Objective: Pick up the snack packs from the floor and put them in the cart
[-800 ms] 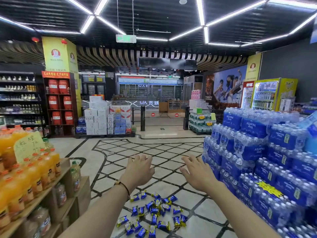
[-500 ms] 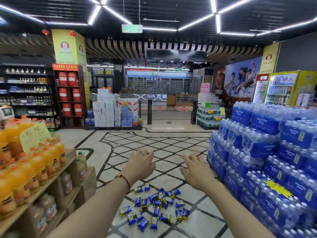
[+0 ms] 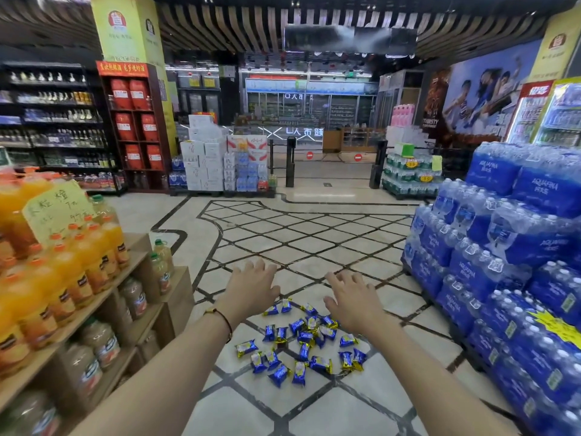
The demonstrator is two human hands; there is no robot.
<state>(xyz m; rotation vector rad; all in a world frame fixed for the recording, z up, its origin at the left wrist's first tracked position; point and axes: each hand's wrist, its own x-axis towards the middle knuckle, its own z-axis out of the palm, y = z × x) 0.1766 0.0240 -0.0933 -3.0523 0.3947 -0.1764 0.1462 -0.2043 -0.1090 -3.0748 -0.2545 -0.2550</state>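
Because both hands hang empty above the packs (image 3: 301,344) with fingers spread wide (left hand (image 3: 251,287), right hand (image 3: 352,302)), nothing is gripped yet. The packs lie scattered on the floor (image 3: 314,240), left of the water stack (image 3: 503,272). Glossy wrappers may slip from a big grab, and no cart shows. AQUAFINA reads on the stack; the packs' print is too small to read.

AQUAFINA on the water packs (image 3: 547,190).
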